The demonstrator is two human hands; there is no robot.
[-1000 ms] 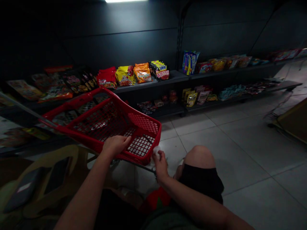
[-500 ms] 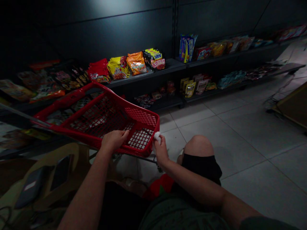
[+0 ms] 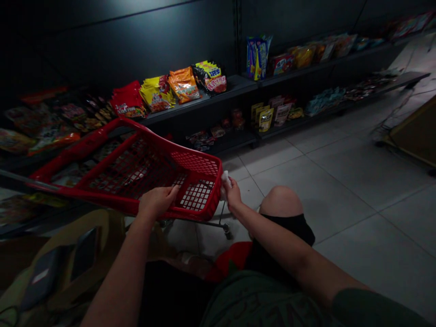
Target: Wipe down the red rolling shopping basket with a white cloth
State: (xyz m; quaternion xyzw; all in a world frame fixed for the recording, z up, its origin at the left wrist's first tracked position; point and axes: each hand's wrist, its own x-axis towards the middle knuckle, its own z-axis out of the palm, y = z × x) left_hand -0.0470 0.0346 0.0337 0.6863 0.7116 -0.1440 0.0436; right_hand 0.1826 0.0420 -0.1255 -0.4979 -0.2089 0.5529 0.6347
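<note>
A red plastic shopping cart [image 3: 190,156] with grid walls stands in front of me, its narrow end toward my right. My left hand [image 3: 157,200] is closed over the cart's near rim, fingers curled to the inner side. Against the outside of the cart's end wall, my right hand [image 3: 233,193] grips a crumpled white tissue [image 3: 225,178]. Part of the tissue is hidden behind the fingers. Below the basket, a metal frame and a caster wheel [image 3: 226,230] show.
Dark shelves [image 3: 238,85] with several snack packets run behind the cart. At my lower left, a tan chair [image 3: 109,222] bears two dark flat devices, one a phone [image 3: 84,252]. My knee [image 3: 282,200] is right of the cart; tiled floor [image 3: 340,181] extends rightward.
My right hand and the tissue have shifted slightly up and right along the cart's end. My left hand stays on the rim. The view has tilted a little, moving the shelves up and left.
</note>
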